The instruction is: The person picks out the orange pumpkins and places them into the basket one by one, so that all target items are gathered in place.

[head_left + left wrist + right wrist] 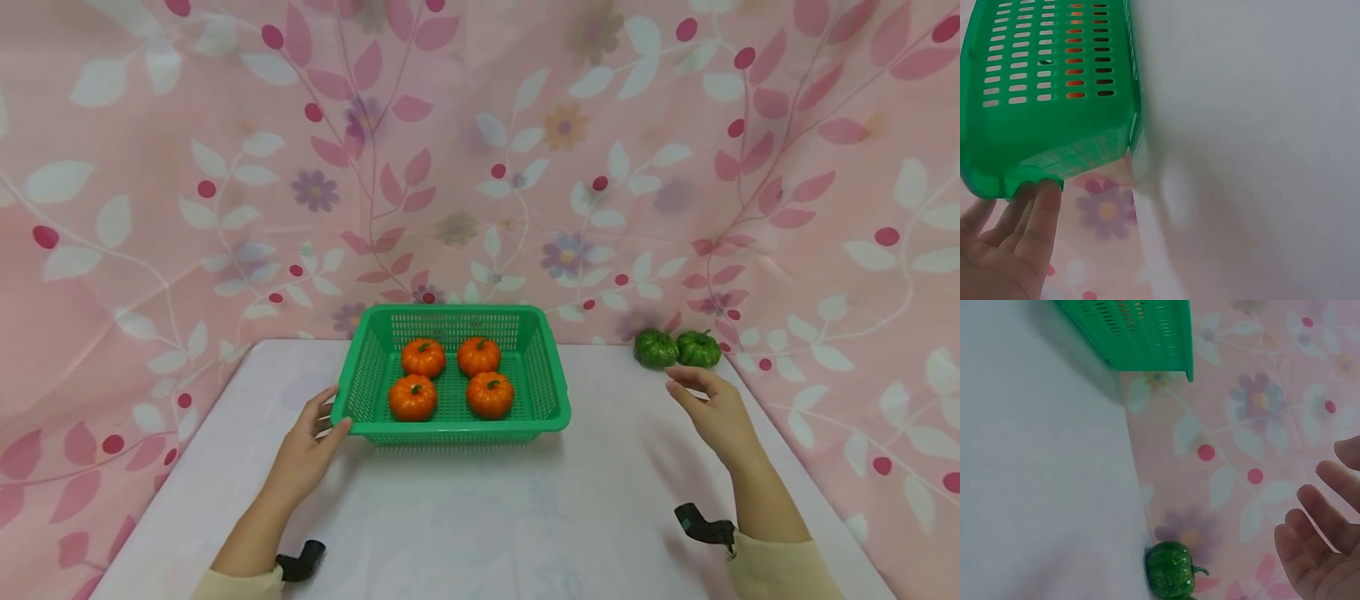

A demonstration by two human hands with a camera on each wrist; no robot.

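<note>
A green plastic basket point(453, 427) holds several small orange pumpkins point(491, 396) on its slotted floor. My left hand point(307, 450) holds the basket's rim at the near left corner, with the thumb at the front edge and fingers along the side; in the left wrist view the fingertips point(1047, 190) touch the lip. Over the table's right side, my right hand point(716, 417) hovers with loosely bent fingers and nothing in them. Just beyond it, two small green pumpkins point(656, 348) sit side by side at the table's back edge; one green pumpkin point(1170, 570) shows low in the right wrist view.
A white cloth covers the table point(450, 517). Behind and beside it hangs a pink curtain point(465, 167) patterned with leaves and flowers, meeting the table's back edge. A black wrist camera point(300, 562) sits on the left wrist, another black camera point(705, 527) on the right.
</note>
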